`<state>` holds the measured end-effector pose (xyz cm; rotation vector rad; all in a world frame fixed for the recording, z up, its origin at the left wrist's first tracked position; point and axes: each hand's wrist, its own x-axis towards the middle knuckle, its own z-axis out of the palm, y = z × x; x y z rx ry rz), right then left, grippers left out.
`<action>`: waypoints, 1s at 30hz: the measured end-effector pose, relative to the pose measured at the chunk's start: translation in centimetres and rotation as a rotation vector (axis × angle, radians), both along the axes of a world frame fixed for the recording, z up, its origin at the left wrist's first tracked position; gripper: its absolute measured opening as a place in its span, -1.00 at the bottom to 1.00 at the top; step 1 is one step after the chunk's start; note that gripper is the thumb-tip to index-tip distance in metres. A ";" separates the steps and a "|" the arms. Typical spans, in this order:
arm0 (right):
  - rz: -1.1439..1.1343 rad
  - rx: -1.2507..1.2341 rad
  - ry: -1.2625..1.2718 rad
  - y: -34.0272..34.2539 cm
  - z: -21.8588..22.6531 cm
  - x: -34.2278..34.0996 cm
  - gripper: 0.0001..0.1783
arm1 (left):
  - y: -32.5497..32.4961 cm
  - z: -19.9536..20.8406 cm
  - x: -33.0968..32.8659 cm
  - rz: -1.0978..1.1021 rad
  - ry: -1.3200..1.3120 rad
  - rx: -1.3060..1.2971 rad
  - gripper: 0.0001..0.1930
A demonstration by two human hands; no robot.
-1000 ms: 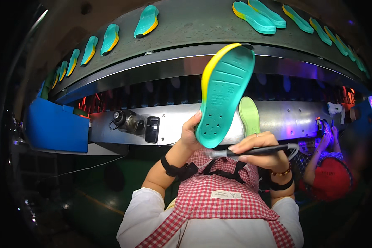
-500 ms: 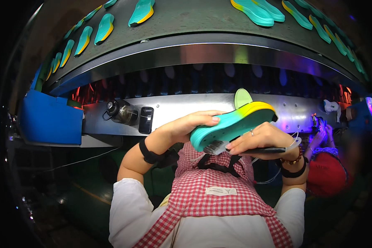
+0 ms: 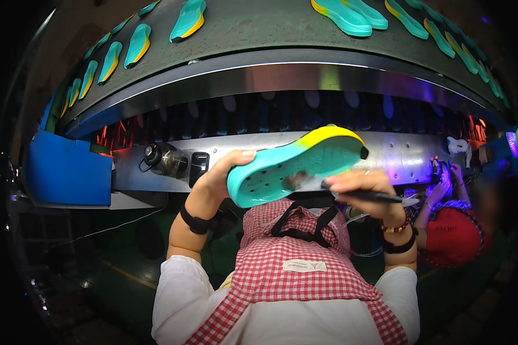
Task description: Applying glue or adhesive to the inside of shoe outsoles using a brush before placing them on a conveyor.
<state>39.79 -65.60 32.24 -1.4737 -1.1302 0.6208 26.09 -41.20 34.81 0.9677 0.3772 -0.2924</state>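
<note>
A turquoise shoe sole (image 3: 262, 167) with a yellow end is held up over the metal ledge, tilted so its inner face with small holes shows. My left hand (image 3: 217, 175) grips its left end, thumb along the upper edge and the other fingers hidden behind. In my right hand (image 3: 371, 187) is a brush with a black handle (image 3: 380, 196). Its pale bristles, blurred by motion, are at the middle of the sole's inner face.
Ahead, a dark conveyor belt (image 3: 259, 34) carries several turquoise and yellow soles. A dark bottle (image 3: 170, 161) and a black phone (image 3: 199, 167) rest on the metal ledge (image 3: 394, 152). A blue box (image 3: 69, 168) stands left. At right, a person in red (image 3: 452, 236) works close by.
The sole has moved left and turned its inner face more toward me. The brush has shifted from the sole's left end to its middle. The soles on the belt have slid slightly left.
</note>
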 end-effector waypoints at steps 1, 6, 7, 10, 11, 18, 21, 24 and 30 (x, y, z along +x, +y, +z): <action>0.030 -0.004 -0.023 -0.1 -0.1 -0.5 -0.75 | -0.1 0.3 0.1 0.050 -0.056 0.082 -0.43; 0.130 0.061 -0.035 -0.8 2.3 -1.2 -0.73 | 2.9 -6.2 0.4 0.046 -0.239 -0.806 -0.36; 0.142 0.068 -0.031 -0.3 2.4 -1.4 -0.73 | 1.6 -8.7 0.1 0.201 -0.451 -0.622 -0.29; -0.123 0.091 -0.131 1.8 0.4 -1.3 -0.71 | -1.4 -9.4 2.5 0.283 -0.214 -0.669 -0.17; -0.192 0.023 -0.065 2.2 -0.9 -1.4 -0.74 | -2.4 -9.6 2.7 0.250 -0.156 -0.663 -0.13; -0.161 0.092 -0.418 5.5 -2.1 -2.5 -0.77 | -3.7 -11.1 3.0 0.445 -0.099 -0.535 -0.07; 0.132 0.072 -0.426 4.0 -1.0 -3.8 -0.79 | -2.4 -11.7 2.5 0.532 -0.121 -0.498 -0.05; 0.199 0.067 -0.232 3.3 0.5 -2.8 -0.81 | -2.3 -10.4 1.9 0.553 -0.239 -0.477 -0.07; -0.023 0.081 -0.094 5.7 0.2 -2.8 -0.79 | -3.7 -9.2 3.3 0.504 -0.434 -0.543 -0.06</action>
